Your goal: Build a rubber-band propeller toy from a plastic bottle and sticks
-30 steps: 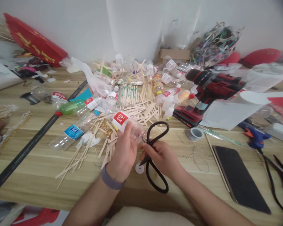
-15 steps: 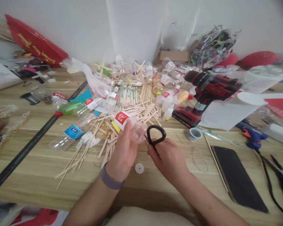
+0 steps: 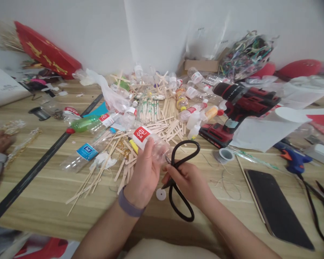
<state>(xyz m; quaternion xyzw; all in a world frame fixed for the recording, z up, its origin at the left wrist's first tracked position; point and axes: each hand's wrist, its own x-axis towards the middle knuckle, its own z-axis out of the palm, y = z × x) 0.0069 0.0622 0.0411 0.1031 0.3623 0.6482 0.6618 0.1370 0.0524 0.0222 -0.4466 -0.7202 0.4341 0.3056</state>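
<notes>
My left hand (image 3: 144,169) is wrapped round a clear plastic bottle (image 3: 159,147) with a red-and-white label, tilted so its base faces my right hand. In my right hand (image 3: 190,180) is a pair of black-handled scissors (image 3: 187,153), gripped near the pivot with the handles spread wide. One blade points at the base end of the bottle; whether it pierces the plastic I cannot tell. A small white disc (image 3: 161,194) with a centre hole lies on the table just below my hands.
Wooden sticks (image 3: 172,129) and several bottles are heaped ahead. A red cordless drill (image 3: 232,111) stands right of them, then a blue glue gun (image 3: 293,156) and a black phone (image 3: 278,207). At the far left edge rests another person's hand (image 3: 0,141).
The scissors' handles have spread apart, and the second loop now shows below my right hand. My left hand still holds the bottle in nearly the same place. The view has shifted slightly.
</notes>
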